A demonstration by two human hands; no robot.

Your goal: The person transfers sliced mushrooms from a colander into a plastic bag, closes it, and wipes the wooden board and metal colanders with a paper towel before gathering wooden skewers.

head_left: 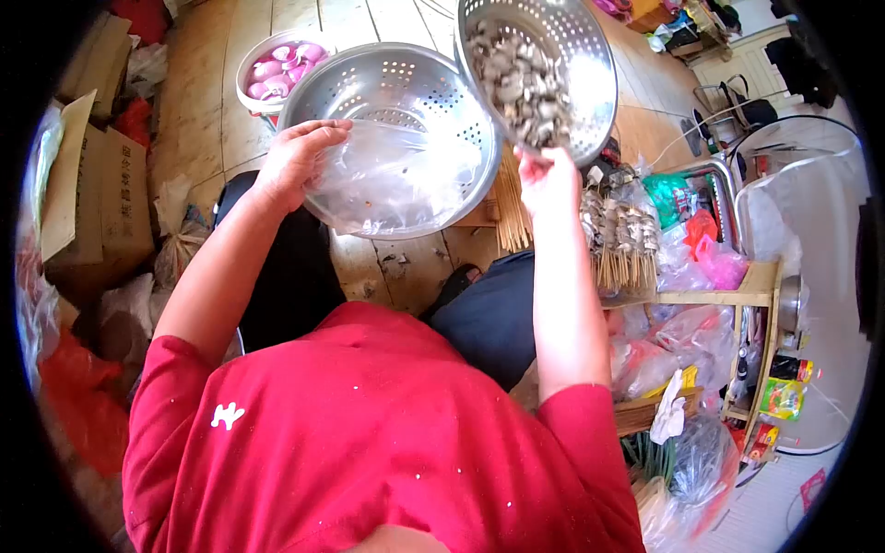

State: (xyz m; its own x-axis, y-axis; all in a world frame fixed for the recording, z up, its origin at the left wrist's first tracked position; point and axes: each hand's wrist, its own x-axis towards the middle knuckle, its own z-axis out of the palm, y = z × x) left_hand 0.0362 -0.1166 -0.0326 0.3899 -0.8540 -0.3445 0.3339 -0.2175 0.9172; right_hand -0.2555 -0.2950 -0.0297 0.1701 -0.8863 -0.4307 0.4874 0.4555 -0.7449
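Holding clear bag (396,180) and tilted colander (593,81) in separate hands (297,158).

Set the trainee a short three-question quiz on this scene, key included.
1. The right hand grips: a) a brown cardboard box; b) a tilted, perforated steel colander with grey-brown pieces in it; c) a green plastic bag.
2. True or false: the round white bucket holds green pieces.
3. What does the left hand hold over the other round, perforated steel colander?

Key: 1. b. 2. False; they are pink-purple. 3. A clear plastic bag.
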